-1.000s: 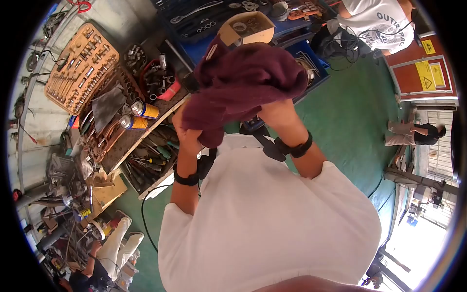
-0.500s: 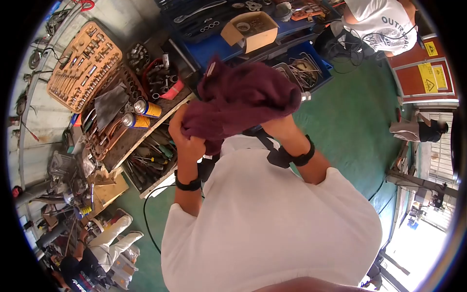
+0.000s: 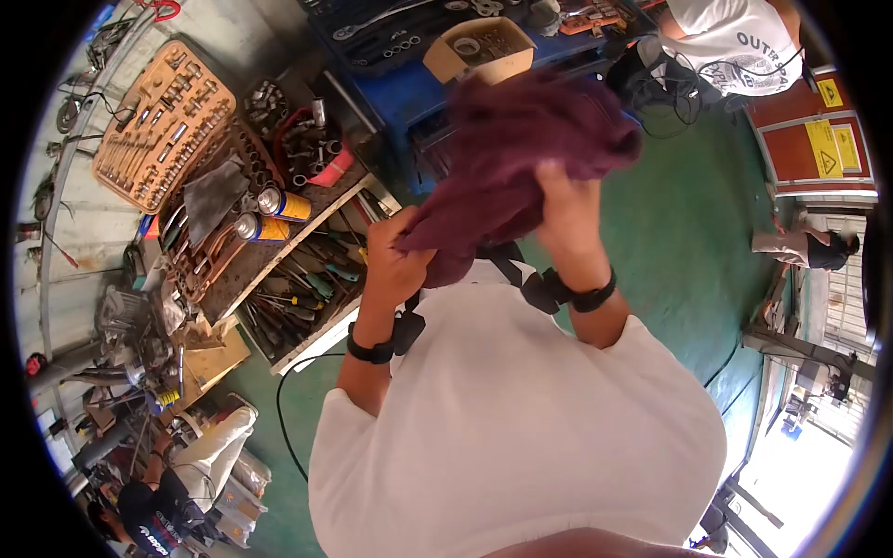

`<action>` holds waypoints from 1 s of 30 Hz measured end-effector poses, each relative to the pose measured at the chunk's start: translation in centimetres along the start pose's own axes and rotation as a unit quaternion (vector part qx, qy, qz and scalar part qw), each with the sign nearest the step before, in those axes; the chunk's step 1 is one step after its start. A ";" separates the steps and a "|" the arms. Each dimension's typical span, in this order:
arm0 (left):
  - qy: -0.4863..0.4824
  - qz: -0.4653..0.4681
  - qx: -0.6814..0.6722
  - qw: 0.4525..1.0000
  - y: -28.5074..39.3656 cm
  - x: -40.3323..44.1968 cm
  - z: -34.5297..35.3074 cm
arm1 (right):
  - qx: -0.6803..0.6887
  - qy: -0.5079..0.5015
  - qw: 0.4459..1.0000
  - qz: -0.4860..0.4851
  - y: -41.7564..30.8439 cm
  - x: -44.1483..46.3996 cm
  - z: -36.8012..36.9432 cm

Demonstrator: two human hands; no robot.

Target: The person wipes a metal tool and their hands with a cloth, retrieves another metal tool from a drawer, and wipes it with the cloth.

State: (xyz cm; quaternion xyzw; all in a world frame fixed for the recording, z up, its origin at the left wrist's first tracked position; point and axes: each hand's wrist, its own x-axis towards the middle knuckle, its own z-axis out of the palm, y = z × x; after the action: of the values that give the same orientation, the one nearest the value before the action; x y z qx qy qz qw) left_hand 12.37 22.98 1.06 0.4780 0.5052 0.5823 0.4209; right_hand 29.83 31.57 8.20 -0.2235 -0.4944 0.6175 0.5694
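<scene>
A bunched maroon cloth [image 3: 521, 139] is stretched between my two hands in front of my chest, its upper edge blurred by motion. My left hand [image 3: 395, 256] is closed around its lower left end, with a fold hanging beside the fingers. Higher up and to the right, my right hand [image 3: 569, 209] grips the cloth's near edge; its fingertips are partly hidden in the fabric. The cloth covers part of the blue tool cabinet [image 3: 395, 98] behind it.
Left of me, a workbench holds two spray cans [image 3: 284, 204], a red bowl of sockets [image 3: 330, 167] and an open socket case [image 3: 167, 126]. Below is an open drawer of screwdrivers [image 3: 302, 288]. A cardboard box [image 3: 479, 51] sits on the cabinet. Other people are nearby.
Both hands and the cloth have shifted right. The cloth and my right hand have also risen, now covering the blue tray of wires. My left hand still grips the cloth's lower end.
</scene>
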 end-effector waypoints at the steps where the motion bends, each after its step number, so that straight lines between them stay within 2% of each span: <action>1: -0.005 0.016 0.039 0.999 0.0 0.1 -0.1 | 0.002 0.000 1.000 -0.002 0.1 0.0 0.0; 3: -0.017 0.033 0.076 0.996 0.1 0.3 -0.1 | -0.061 0.020 0.997 -0.035 0.5 -0.4 -0.4; 5: -0.051 0.030 0.014 0.998 0.5 0.7 0.3 | -0.050 -0.005 0.998 -0.037 0.7 -0.9 -0.4; 6: -0.052 0.029 0.012 0.998 0.1 0.7 0.5 | -0.153 -0.052 0.985 -0.054 1.1 -1.3 -0.3; 8: -0.041 0.019 -0.131 0.990 -0.9 0.7 1.0 | -0.257 -0.095 0.959 -0.070 1.8 -1.7 0.3; 10: -0.014 0.031 -0.122 0.992 -0.6 0.7 1.7 | -0.131 -0.095 0.987 -0.022 2.3 -1.6 1.1; 12: 0.017 0.042 -0.111 0.993 -0.9 0.8 1.6 | -0.158 -0.077 0.983 -0.060 2.1 -1.1 0.9; 14: -0.010 0.058 -0.008 0.998 -2.4 0.8 0.5 | -0.184 -0.059 0.976 -0.096 1.3 -0.6 0.7; 16: -0.002 0.056 0.033 0.998 -1.0 1.2 0.4 | -0.088 0.008 0.992 -0.089 -0.4 0.2 0.2; 17: -0.001 0.054 0.074 0.996 -0.5 1.3 0.2 | -0.087 0.005 0.992 -0.087 -0.2 0.4 -0.3; 21: 0.038 0.045 0.055 0.997 -0.9 1.4 1.8 | -0.159 0.007 0.982 -0.097 2.5 0.2 -1.8; 25: 0.058 0.055 0.020 0.997 -1.6 1.6 3.2 | -0.119 -0.010 0.993 0.019 4.1 -1.2 -2.4; 27: 0.056 0.076 0.014 0.995 -1.2 1.7 3.0 | -0.148 -0.037 0.988 -0.009 3.0 -0.8 -3.5; 29: 0.060 0.039 0.045 0.996 -0.8 1.7 2.4 | -0.146 -0.039 0.988 -0.015 1.5 0.0 -4.5; 30: 0.060 0.039 0.045 0.996 -0.9 1.6 2.0 | -0.221 -0.048 0.974 0.019 0.4 0.6 -5.0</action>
State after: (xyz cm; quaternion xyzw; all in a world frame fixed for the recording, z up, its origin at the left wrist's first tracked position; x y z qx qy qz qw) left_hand 14.05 25.03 0.45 0.4799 0.5361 0.6023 0.3455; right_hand 33.73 34.01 6.01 -0.3235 -0.6411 0.5137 0.4696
